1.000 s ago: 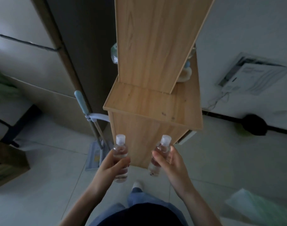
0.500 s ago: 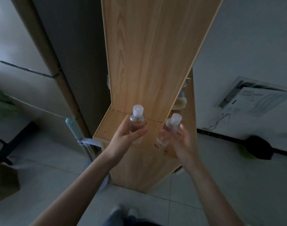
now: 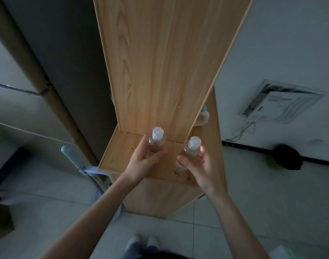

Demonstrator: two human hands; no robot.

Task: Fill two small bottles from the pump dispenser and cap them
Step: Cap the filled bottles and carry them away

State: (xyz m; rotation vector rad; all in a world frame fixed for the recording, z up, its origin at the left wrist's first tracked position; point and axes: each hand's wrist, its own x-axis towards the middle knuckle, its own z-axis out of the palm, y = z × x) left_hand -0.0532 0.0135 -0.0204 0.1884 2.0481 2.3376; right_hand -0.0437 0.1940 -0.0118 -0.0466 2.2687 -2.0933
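Bottles both capped and upright: left bottle (image 3: 157, 140) sits pinched in the left hand (image 3: 143, 161), right bottle (image 3: 192, 148) wrapped by the right hand (image 3: 199, 168), over the wooden shelf ledge (image 3: 118, 156). I'd lower them level, seat each base flat, then release.

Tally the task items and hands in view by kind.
Small bottles: 2 (left bottle, right bottle)
Caps, fitted: 2 (left cap, right cap)
Hands: 2 (left hand, right hand)
Total: 6
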